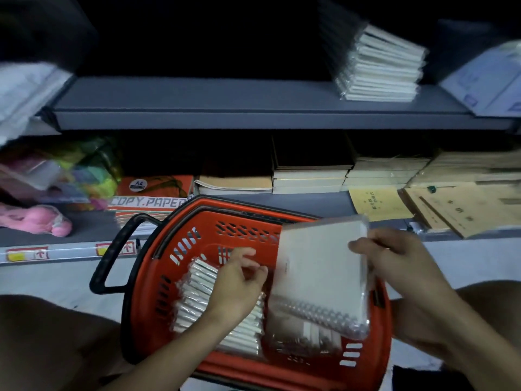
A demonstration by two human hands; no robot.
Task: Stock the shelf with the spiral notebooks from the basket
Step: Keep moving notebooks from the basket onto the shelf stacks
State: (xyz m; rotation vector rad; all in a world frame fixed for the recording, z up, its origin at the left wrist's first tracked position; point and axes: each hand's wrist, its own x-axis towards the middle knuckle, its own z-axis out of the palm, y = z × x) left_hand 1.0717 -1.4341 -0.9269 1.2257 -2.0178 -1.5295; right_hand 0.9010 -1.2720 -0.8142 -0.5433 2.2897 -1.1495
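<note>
Right hand has a wrapped spiral notebook pinched by its right edge, thumb on the front cover, fingers behind. It is held clear above the right half of the red basket, spiral binding at the bottom, tilted. Probably gripped by the edge so the cover faces up for a check before shelving.

Left hand is down inside the basket, fingers loosely curled, half open, holding nothing I can make out. It hovers over the row of notebooks packed on edge along the basket's left side; looks ready to steady them or take the next one.

More wrapped notebooks lie flat at the basket's near right corner, under the lifted one. Basket sits on the floor against the lower shelf's front edge, handle swung left.

Upper shelf is bare through its middle; a wrapped stack already sits toward its right end. Likely target is the gap to the left of that stack. Basket is still well stocked, so early in the job.
</note>
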